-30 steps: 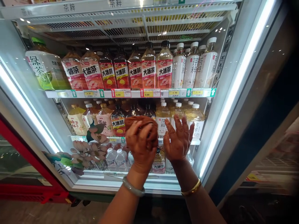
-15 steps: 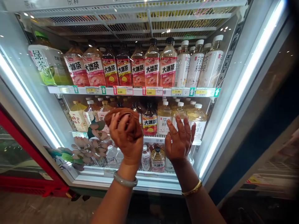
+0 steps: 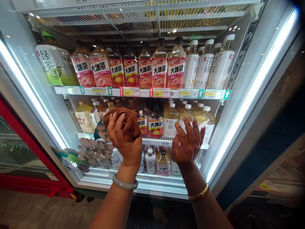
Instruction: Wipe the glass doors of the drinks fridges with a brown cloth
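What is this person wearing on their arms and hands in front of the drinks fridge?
Both forearms are bare, with no sleeves and no gloves. The left hand has a smooth, pale grey-green bangle round its wrist. The right hand has a thin, shiny gold bangle round its wrist. I cannot make out any rings.

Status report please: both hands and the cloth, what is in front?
Left hand grips brown cloth against fridge glass door. Right hand open, flat on glass. Tea bottles behind.

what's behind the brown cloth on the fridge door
Behind the cloth in the left hand, through the glass door, stand middle-shelf tea bottles. Those directly behind it are covered.
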A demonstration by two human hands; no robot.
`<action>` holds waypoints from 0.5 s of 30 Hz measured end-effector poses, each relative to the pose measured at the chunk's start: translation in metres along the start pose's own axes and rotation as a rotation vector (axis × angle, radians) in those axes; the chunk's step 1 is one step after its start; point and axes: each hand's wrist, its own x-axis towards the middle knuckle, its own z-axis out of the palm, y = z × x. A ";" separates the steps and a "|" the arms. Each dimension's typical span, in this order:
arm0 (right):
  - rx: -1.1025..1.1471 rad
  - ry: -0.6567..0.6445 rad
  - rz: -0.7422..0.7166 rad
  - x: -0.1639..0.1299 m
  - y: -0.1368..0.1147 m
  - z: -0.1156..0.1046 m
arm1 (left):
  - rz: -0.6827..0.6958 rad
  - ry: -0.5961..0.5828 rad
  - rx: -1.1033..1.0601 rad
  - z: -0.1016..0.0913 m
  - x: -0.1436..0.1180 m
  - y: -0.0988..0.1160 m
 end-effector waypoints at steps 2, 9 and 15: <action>-0.005 0.001 0.000 0.000 0.000 0.000 | 0.059 -0.091 -0.055 0.002 -0.015 0.013; -0.027 -0.006 0.022 -0.001 0.000 0.000 | 0.388 -0.361 -0.209 0.006 -0.043 0.030; -0.023 0.009 0.010 0.000 -0.001 0.001 | 0.126 -0.084 -0.052 -0.002 -0.007 -0.001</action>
